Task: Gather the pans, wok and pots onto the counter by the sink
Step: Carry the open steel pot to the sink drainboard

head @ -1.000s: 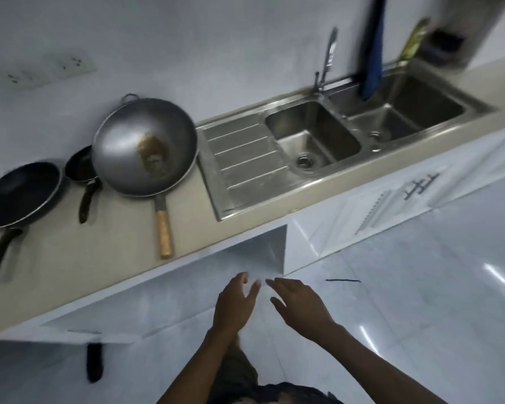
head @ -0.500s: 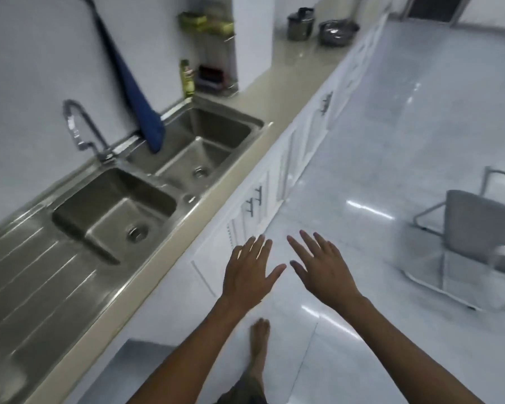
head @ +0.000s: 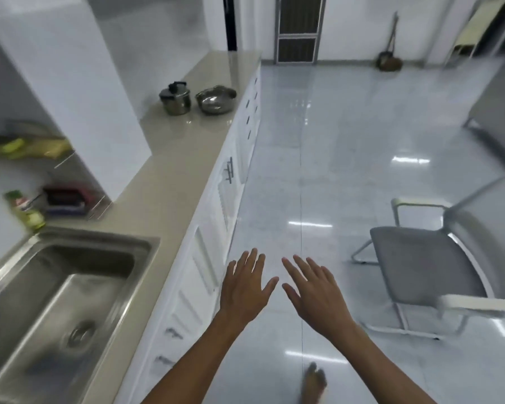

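Far down the beige counter (head: pixel 169 170) stand a lidded steel pot (head: pixel 175 99) with a black knob and, to its right, an open steel pot (head: pixel 215 100). The steel sink (head: pixel 59 290) fills the lower left. My left hand (head: pixel 244 287) and my right hand (head: pixel 314 290) hover side by side over the floor in front of the cabinets, fingers spread, holding nothing. Both are far from the pots. The pans and wok are out of view.
A grey chair (head: pixel 432 272) with a white frame stands on the tiled floor to the right. A white pillar (head: pixel 79 83) rises from the counter past the sink, with a small rack (head: pixel 67 199) and a green bottle (head: pixel 27 214) beside it. My bare foot (head: pixel 314 383) shows below.
The view has swung right, away from the wok and pans, along the counter to the two far pots. My empty hands stayed open and in front of me.
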{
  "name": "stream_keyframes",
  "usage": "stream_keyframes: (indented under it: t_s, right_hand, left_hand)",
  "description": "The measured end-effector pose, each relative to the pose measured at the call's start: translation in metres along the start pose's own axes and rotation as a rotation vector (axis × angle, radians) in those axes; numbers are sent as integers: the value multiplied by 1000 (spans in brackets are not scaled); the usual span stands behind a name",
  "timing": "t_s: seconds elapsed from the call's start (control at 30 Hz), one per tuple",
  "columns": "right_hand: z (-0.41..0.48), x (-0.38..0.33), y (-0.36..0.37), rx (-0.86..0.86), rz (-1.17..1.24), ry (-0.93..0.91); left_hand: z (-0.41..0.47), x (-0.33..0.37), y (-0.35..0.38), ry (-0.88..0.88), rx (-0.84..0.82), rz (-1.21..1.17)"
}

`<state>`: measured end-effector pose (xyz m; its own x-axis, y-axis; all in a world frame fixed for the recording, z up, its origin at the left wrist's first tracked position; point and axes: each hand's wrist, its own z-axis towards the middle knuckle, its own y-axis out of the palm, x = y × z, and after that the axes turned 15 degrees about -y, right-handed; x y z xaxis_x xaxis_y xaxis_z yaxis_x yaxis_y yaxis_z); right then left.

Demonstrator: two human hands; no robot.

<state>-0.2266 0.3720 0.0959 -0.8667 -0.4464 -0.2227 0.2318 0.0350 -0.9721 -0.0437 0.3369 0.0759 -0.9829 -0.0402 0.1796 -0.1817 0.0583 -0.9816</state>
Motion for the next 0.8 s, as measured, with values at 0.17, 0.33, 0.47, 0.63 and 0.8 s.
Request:
stream_keyframes:
  t_s: [0.17, 0.33, 0.47, 0.63, 0.8]
  right_hand:
    - [110, 117, -15, -10, -5, -8]
    - [228, 205, -54, 0, 22, -96]
    - [329, 257, -61, -11, 41, -166]
    - [462, 309, -45, 25, 41, -268]
    - [614, 356, -36, 40, 37, -317]
  left_hand:
    - [146, 59, 2, -51, 14, -12]
    - [273, 104, -14, -153, 8, -43]
    - [369, 109, -28, -252, 63, -105]
    - [499, 101, -31, -317, 117, -102]
    - [648, 83, -31, -383, 124, -131]
